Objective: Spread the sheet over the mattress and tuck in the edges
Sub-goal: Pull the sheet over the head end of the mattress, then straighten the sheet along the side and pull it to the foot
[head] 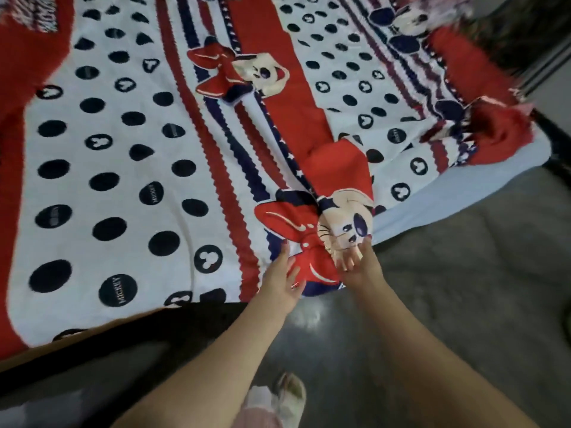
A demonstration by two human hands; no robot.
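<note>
The sheet (129, 156) is lying over the mattress (457, 193), its bunched corner at five o'clock. Both hands, left (282, 273) and right (355, 261), are reaching for it with fingers loose, gripping nothing. Spreading seems underway; next, they probably need to pinch and pull that corner.

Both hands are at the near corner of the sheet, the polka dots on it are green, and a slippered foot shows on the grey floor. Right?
Not quite. The head view shows the polka dots are dark navy, not green. The rest holds: left hand and right hand at the sheet corner, slippered foot on the grey floor.
</note>
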